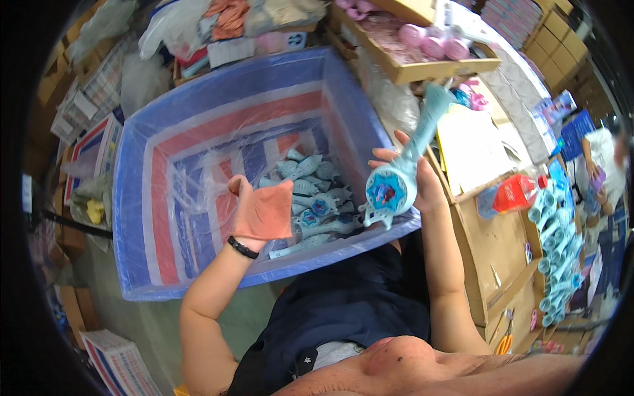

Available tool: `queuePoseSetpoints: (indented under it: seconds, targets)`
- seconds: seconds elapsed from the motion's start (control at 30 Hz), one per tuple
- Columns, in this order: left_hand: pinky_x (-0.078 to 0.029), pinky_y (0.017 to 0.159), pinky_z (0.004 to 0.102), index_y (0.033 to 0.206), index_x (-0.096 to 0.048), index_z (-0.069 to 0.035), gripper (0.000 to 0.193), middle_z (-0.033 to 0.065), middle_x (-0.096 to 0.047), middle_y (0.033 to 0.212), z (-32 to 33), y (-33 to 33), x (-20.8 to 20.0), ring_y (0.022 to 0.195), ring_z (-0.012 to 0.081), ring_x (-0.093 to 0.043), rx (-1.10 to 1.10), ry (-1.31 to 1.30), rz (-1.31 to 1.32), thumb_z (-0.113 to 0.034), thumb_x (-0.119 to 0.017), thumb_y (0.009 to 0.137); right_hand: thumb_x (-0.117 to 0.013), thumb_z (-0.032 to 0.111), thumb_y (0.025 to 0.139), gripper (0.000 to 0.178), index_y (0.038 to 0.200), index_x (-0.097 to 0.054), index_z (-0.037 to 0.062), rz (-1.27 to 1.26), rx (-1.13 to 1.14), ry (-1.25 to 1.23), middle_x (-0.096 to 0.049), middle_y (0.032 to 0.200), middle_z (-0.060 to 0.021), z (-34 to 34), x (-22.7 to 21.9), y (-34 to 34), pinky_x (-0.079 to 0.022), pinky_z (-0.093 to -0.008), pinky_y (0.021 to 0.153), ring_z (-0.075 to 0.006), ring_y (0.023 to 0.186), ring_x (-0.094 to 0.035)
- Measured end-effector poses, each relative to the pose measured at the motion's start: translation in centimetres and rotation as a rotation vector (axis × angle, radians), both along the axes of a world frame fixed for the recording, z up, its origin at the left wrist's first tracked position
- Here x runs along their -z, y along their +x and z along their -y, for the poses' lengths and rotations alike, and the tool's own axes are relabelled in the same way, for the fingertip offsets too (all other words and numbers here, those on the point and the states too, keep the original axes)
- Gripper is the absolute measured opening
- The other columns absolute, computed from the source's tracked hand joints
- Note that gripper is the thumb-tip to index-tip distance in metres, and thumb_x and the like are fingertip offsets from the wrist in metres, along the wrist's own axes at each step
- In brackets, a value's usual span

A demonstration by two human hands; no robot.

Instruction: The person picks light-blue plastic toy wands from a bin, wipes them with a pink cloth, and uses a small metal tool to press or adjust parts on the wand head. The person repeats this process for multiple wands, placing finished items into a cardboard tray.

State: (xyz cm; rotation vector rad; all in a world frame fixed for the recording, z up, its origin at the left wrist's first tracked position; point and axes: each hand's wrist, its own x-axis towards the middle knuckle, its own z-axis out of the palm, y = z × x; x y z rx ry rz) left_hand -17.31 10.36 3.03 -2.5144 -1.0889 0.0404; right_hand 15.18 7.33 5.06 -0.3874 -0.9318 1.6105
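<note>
My right hand point(428, 188) holds a light blue toy wand point(415, 142). The wand's round head, with a blue star-shaped window and a small figure in it, points toward me; its handle slants up and away to the right. Some fingers are spread behind the shaft. Over the near side of a big blue bin, an orange cloth point(267, 211) covers my left hand point(253, 242), which appears closed on it; the fingers are hidden. More light blue wands point(320, 198) lie heaped inside the bin point(218, 109), below and beside the cloth.
To the right stands a cardboard-topped table point(485, 254) with a red-labelled bottle point(518, 193), orange-handled scissors point(506, 340) and a row of light blue handles point(558, 254). A carton point(422, 69) of pink parts sits at the back. Another person point(602, 165) is at far right.
</note>
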Motion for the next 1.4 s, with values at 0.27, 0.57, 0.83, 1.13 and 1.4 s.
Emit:
queuePoseSetpoints:
  seconds: [0.27,0.57,0.83,1.13,1.4]
  targets:
    - [-0.04,0.08,0.0503,0.09,-0.062,-0.012,0.031,0.0041,-0.062,0.099,3.2,6.2,-0.5,0.083,0.024,-0.061,0.037,-0.789,0.93,-0.041,-0.065,0.077,-0.058,0.028,0.098,0.017,0.103,-0.056,0.0114,-0.636,0.83,-0.034,-0.06,0.094,-0.0067,8.5,-1.1,-3.2,-0.036,-0.0421,0.106,-0.0243,0.104,-0.055]
    - [-0.041,0.102,0.0453,0.131,-0.046,0.004,0.084,0.0173,-0.057,0.118,10.9,18.2,-2.8,0.108,0.0318,-0.057,0.405,-2.912,2.049,-0.059,-0.044,0.076,-0.063,0.008,0.091,0.038,0.126,-0.051,0.0101,0.703,0.967,0.287,-0.052,0.129,-0.0223,23.1,6.9,-4.4,-0.054,-0.0406,0.087,-0.0312,0.116,-0.058]
    - [-0.045,0.098,0.0464,0.124,-0.049,0.005,0.086,0.019,-0.057,0.117,12.5,19.9,-0.3,0.108,0.0312,-0.058,0.245,-2.095,1.726,-0.072,-0.046,0.085,-0.073,0.025,0.084,0.047,0.118,-0.051,0.0013,1.263,0.344,-0.464,-0.069,0.09,-0.0128,26.5,5.8,-3.4,-0.055,-0.0361,0.07,-0.0208,0.08,-0.07]
    - [-0.053,0.084,0.0375,0.095,-0.062,0.002,0.044,0.0098,-0.068,0.096,11.9,16.6,-3.0,0.099,0.0215,-0.064,0.611,-1.654,1.427,-0.041,-0.058,0.087,-0.077,0.017,0.084,0.027,0.094,-0.054,0.0069,0.368,-0.25,-0.358,-0.06,0.076,-0.0013,26.7,6.2,-3.2,-0.049,-0.0263,0.056,-0.0102,0.064,-0.061]
    - [-0.04,0.104,0.0317,0.111,-0.063,-0.003,0.028,0.0044,-0.064,0.108,11.4,18.6,-2.9,0.113,0.0208,-0.055,0.351,-1.489,1.265,-0.014,-0.065,0.085,-0.069,0.026,0.083,0.033,0.101,-0.054,0.0025,1.213,0.617,-0.358,-0.065,0.083,-0.028,24.8,8.5,-5.4,-0.052,-0.0507,0.068,-0.0452,0.079,-0.065]
